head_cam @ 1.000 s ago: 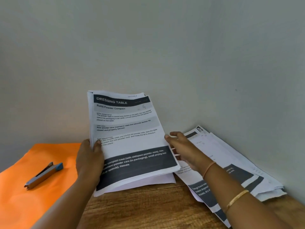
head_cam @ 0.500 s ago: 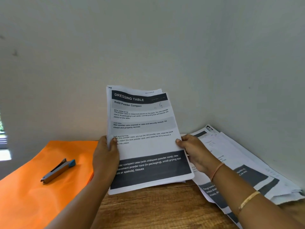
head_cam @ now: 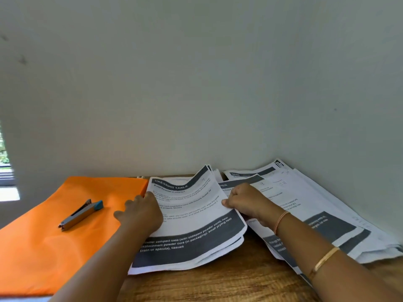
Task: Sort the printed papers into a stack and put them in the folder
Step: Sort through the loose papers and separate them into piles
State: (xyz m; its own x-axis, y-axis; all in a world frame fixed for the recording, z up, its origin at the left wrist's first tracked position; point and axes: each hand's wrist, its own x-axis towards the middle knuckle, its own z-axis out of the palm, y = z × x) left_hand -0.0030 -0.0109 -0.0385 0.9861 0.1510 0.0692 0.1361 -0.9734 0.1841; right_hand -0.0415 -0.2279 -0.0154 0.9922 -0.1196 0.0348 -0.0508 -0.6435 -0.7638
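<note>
A stack of printed papers (head_cam: 192, 232) headed "DRESSING TABLE" lies on the wooden table, its right side curled upward. My left hand (head_cam: 141, 212) rests on the stack's left edge with fingers spread. My right hand (head_cam: 246, 201) pinches the stack's raised right edge. A looser pile of printed papers (head_cam: 316, 210) is fanned out to the right, against the wall corner. The orange folder (head_cam: 43, 247) lies flat and closed on the left.
A grey stapler with a blue end (head_cam: 81, 214) lies on the orange folder. Walls close off the table at the back and right. Bare wooden tabletop (head_cam: 218, 284) shows near the front edge.
The stack was held upright in both hands; it has come down flat onto the table between the folder and the loose pile. My left hand now presses on it.
</note>
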